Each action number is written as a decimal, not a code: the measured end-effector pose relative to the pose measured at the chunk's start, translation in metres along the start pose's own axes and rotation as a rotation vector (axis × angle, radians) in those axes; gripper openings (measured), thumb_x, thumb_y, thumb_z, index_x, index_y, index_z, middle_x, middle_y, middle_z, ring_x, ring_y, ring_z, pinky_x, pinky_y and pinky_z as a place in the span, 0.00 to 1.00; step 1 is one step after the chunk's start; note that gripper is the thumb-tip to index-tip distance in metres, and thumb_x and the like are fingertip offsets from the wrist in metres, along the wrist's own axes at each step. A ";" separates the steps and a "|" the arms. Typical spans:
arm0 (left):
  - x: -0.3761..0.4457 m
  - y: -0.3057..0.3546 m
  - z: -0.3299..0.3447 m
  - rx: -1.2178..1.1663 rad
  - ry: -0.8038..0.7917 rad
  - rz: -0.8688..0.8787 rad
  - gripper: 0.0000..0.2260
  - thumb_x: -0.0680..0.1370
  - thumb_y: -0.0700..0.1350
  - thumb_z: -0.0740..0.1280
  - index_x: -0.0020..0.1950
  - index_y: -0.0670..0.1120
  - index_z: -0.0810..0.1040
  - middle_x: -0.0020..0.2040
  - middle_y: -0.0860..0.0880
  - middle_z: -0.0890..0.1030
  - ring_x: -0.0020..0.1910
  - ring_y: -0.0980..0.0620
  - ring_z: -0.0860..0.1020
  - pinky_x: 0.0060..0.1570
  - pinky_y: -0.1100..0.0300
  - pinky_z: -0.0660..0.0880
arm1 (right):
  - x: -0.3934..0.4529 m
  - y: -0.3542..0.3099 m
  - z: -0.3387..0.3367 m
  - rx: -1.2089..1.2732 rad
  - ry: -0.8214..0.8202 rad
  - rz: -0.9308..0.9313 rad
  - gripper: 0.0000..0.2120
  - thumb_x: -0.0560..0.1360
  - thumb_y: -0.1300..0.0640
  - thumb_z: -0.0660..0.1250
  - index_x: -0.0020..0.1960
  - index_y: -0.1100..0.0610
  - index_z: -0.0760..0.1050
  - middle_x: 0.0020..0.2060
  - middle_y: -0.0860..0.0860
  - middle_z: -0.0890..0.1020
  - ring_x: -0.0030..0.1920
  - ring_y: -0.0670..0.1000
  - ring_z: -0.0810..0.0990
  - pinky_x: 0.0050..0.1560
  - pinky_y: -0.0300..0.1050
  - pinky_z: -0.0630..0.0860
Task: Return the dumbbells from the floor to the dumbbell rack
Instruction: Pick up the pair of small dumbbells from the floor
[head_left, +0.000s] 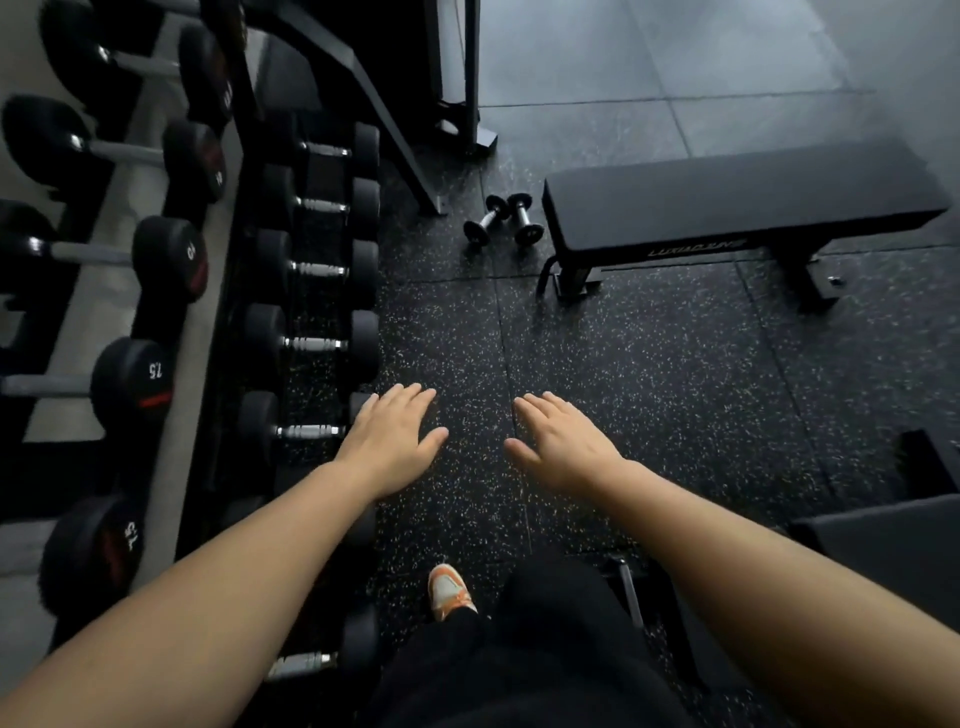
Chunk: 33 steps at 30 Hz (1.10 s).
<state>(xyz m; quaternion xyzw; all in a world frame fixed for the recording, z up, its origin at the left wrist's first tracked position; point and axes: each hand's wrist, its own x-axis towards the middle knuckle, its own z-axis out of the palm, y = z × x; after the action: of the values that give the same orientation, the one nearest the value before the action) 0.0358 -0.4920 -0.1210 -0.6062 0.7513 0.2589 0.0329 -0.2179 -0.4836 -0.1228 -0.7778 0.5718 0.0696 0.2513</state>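
meanwhile two small black-ended dumbbells (503, 219) lie touching; left hand (390, 440), right hand (562, 446) spread, empty.

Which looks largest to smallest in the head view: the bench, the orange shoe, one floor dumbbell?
1. bench, clearly largest.
2. orange shoe and floor dumbbell look about alike; the shoe sits much nearer the camera, so I would not rank those two.

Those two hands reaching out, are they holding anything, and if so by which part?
Nothing is held. The left hand and right hand are both open, palms down, above the floor. The two small dumbbells lie untouched on the floor beside the bench.
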 end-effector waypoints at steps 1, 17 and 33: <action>0.013 -0.002 -0.006 0.005 -0.002 0.014 0.30 0.79 0.61 0.54 0.78 0.49 0.57 0.79 0.49 0.59 0.78 0.49 0.52 0.76 0.47 0.47 | 0.011 0.001 -0.005 0.000 0.007 0.005 0.34 0.79 0.38 0.54 0.77 0.58 0.57 0.77 0.56 0.63 0.77 0.59 0.57 0.75 0.56 0.56; 0.290 -0.021 -0.101 0.032 -0.126 -0.019 0.30 0.80 0.60 0.55 0.79 0.49 0.58 0.79 0.49 0.59 0.78 0.49 0.53 0.75 0.47 0.47 | 0.262 0.100 -0.122 0.056 -0.041 0.040 0.34 0.79 0.39 0.55 0.78 0.58 0.57 0.77 0.56 0.62 0.77 0.59 0.56 0.76 0.55 0.54; 0.568 -0.064 -0.197 0.034 -0.120 0.049 0.30 0.79 0.61 0.55 0.78 0.49 0.60 0.79 0.48 0.60 0.78 0.48 0.53 0.75 0.46 0.47 | 0.501 0.172 -0.223 0.067 -0.049 0.114 0.34 0.79 0.38 0.54 0.77 0.57 0.58 0.77 0.56 0.62 0.76 0.60 0.56 0.75 0.55 0.55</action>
<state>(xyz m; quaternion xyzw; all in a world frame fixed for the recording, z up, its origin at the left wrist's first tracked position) -0.0023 -1.0925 -0.1793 -0.5702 0.7670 0.2828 0.0818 -0.2488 -1.0545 -0.1819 -0.7331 0.6110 0.0838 0.2867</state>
